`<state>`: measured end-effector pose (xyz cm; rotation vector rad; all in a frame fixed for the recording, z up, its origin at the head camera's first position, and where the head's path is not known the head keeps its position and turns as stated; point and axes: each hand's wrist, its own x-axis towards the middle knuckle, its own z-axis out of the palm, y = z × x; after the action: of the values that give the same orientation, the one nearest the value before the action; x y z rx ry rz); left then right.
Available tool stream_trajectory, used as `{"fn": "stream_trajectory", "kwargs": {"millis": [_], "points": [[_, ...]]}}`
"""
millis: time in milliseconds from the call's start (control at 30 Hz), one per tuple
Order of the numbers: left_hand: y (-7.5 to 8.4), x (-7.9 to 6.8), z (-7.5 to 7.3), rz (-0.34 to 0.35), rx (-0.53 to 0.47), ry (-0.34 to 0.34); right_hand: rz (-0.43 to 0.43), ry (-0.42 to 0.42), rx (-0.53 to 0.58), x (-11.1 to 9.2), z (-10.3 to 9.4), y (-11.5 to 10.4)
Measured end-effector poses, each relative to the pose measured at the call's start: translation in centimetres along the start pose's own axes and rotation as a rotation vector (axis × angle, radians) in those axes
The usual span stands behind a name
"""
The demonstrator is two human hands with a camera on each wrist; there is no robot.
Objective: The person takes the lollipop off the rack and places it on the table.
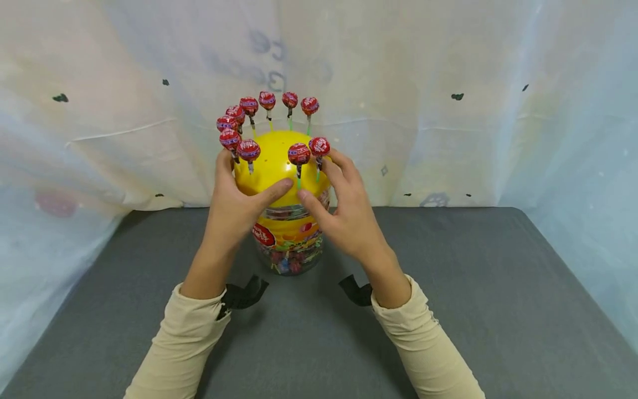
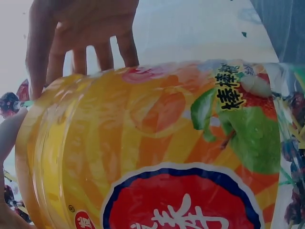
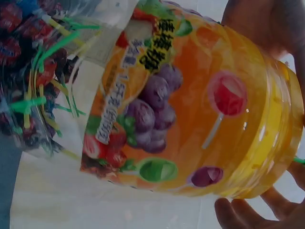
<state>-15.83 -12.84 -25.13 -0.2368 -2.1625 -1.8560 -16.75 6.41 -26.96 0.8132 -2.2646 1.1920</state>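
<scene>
A clear jar [image 1: 286,235] with an orange fruit-printed label stands upright, topped by a domed yellow lid [image 1: 271,152]. Red-wrapped lollipops [image 1: 267,101] stick up around the lid's edge on green and yellow sticks. My left hand [image 1: 231,208] grips the lid's left side, its thumb lying across the front. On the other side my right hand [image 1: 351,208] holds the lid, thumb at the front near the stick of a lollipop [image 1: 299,154]. The left wrist view shows fingers [image 2: 102,57] at the lid's rim. More lollipops [image 3: 33,71] lie inside the jar in the right wrist view.
The jar stands on a dark grey table [image 1: 448,310]. A pale patterned curtain [image 1: 399,100] hangs behind it and along both sides. Black straps [image 1: 246,292] stick out from the wrists above the table.
</scene>
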Motion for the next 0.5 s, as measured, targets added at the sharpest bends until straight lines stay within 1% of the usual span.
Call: {"fn": "stream_trajectory", "kwargs": {"millis": [133, 267, 400, 500], "points": [[0.2, -0.2, -0.1, -0.005, 0.012, 0.008, -0.016, 0.043, 0.056, 0.1, 0.2, -0.1], [0.3, -0.3, -0.6, -0.02, 0.035, -0.001, -0.014, 0.112, 0.115, 0.2, 0.3, -0.2], [0.5, -0.3, -1.1, -0.019, 0.039, -0.015, -0.014, 0.197, 0.127, 0.3, 0.4, -0.3], [0.6, -0.2, -1.3, -0.009, 0.051, -0.017, -0.015, 0.233, 0.144, 0.4, 0.4, -0.3]]}}
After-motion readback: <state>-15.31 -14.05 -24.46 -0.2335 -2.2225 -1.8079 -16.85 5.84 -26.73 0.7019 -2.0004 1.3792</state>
